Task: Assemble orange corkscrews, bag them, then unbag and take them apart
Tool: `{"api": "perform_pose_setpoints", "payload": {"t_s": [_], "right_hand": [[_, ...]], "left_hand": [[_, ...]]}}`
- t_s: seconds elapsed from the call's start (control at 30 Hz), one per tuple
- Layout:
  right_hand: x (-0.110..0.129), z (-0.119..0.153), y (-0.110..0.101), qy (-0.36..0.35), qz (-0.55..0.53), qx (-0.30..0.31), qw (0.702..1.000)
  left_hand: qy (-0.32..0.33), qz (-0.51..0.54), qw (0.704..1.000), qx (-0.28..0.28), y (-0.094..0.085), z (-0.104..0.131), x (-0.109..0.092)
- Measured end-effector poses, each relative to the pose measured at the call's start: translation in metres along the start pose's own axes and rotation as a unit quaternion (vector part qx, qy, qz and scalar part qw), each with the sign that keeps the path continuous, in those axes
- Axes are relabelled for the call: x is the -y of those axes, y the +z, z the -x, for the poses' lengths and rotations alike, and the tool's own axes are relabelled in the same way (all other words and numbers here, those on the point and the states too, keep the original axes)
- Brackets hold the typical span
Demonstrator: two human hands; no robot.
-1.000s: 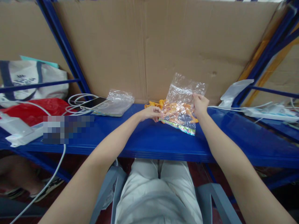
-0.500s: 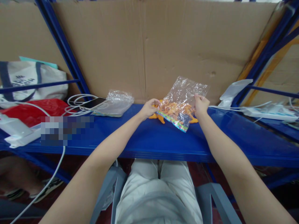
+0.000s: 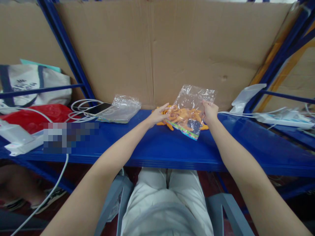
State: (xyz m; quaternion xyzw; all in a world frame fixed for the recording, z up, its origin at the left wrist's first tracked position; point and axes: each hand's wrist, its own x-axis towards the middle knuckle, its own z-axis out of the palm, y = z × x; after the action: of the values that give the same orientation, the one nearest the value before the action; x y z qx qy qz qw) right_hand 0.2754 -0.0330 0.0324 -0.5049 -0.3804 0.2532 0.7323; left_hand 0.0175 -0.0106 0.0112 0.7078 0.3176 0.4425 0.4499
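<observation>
A clear plastic bag [image 3: 190, 95] with a colourful printed strip along its lower edge is held tilted over the shelf. My right hand [image 3: 210, 111] is closed on the bag's right side, thumb and fingers pinching the film. At the bag's left edge is my left hand [image 3: 157, 116], its fingers stretched out and apart; whether it touches the film I cannot tell. Behind and under the bag lies a pile of orange pieces [image 3: 169, 126], seen partly through the plastic. Their exact kind is unclear.
A blue metal shelf [image 3: 152, 147] carries everything, with cardboard [image 3: 110, 49] behind it. To the left are another clear bag [image 3: 123, 109], a phone [image 3: 99, 108], white cables [image 3: 76, 111] and a red bag [image 3: 41, 114]. A power strip [image 3: 287, 118] lies at the right.
My left hand's fingers have spread from a curled pose at the bag's edge. My right hand and the bag's top have shifted slightly left, and the bag's top sits a little lower.
</observation>
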Motion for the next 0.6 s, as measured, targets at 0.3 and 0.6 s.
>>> {"api": "perform_pose_setpoints", "payload": {"t_s": [0.3,0.6], "right_hand": [[0.012,0.04,0.021,0.058,0.0,0.2,0.978],[0.009,0.048,0.024,0.058,0.026,0.267,0.961]], "left_hand": [[0.079,-0.007,0.991,-0.108,-0.004,-0.005,0.001],[0.074,-0.033,0.972,-0.221,-0.018,-0.012,0.002]]}}
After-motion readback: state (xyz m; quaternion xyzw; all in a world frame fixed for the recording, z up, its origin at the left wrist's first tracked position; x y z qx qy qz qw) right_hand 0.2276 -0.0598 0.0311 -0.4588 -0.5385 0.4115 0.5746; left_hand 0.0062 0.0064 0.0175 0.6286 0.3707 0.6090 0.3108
